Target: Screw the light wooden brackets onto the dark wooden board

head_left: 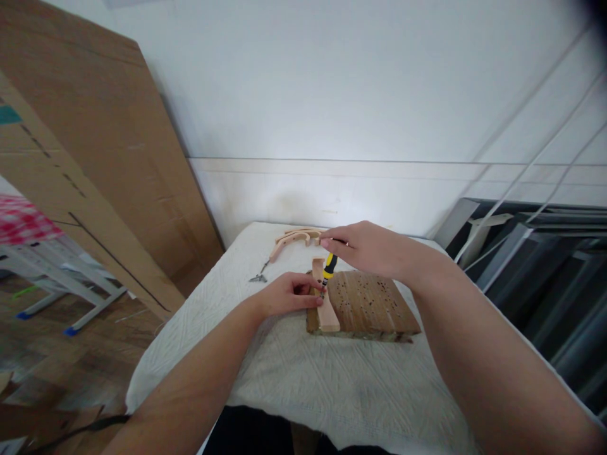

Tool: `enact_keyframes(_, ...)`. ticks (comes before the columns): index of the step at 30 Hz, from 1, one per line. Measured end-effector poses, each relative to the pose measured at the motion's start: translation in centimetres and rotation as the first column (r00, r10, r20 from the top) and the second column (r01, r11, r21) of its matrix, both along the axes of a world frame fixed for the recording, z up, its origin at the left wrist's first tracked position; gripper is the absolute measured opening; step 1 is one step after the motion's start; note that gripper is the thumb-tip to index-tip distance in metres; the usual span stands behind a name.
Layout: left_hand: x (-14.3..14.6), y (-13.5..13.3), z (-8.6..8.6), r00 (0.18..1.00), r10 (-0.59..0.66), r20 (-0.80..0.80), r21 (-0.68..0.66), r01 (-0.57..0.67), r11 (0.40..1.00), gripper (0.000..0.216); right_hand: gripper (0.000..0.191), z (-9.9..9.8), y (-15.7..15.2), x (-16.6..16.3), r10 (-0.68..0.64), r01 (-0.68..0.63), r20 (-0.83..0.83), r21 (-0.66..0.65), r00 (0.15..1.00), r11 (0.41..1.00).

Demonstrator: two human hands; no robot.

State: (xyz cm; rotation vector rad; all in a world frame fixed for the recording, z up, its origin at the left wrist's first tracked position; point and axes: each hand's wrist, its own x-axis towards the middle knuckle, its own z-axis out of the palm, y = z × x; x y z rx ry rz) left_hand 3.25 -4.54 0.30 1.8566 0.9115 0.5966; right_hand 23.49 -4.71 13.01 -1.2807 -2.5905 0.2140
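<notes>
My right hand (pixel 365 248) is closed around the top of a yellow-and-black screwdriver (pixel 328 268), which stands nearly upright with its tip down on a pale wood strip (pixel 326 313). The strip lies along the left edge of a brown wooden board (pixel 374 304) dotted with small holes. My left hand (pixel 287 294) rests beside the strip, its fingers pinched together right at the screwdriver's tip; whatever they hold there is too small to name. Board and strip sit on a table covered with a white textured cloth (pixel 303 379).
Curved pale wooden pieces (pixel 294 240) lie at the table's far edge, with a small metal part (pixel 258 276) nearby. Large cardboard sheets (pixel 90 158) lean against the wall at left. Dark panels and white cables (pixel 531 253) stand at right. A white metal frame (pixel 71 284) sits on the wooden floor.
</notes>
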Motion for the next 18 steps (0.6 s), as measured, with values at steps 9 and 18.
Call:
enact_keyframes(9,0.1,0.0,0.2,1.000,0.006,-0.010,0.002,-0.006,1.000,0.043,0.060,0.0,0.4,-0.4,-0.230,0.203,0.175,0.159,0.957,0.966)
enact_keyframes(18,0.0,0.0,0.2,1.000,0.005,-0.024,0.008,-0.005,1.000,0.042,0.039,-0.1,0.2,0.1,-0.042,0.041,0.051,0.018,0.998,0.999)
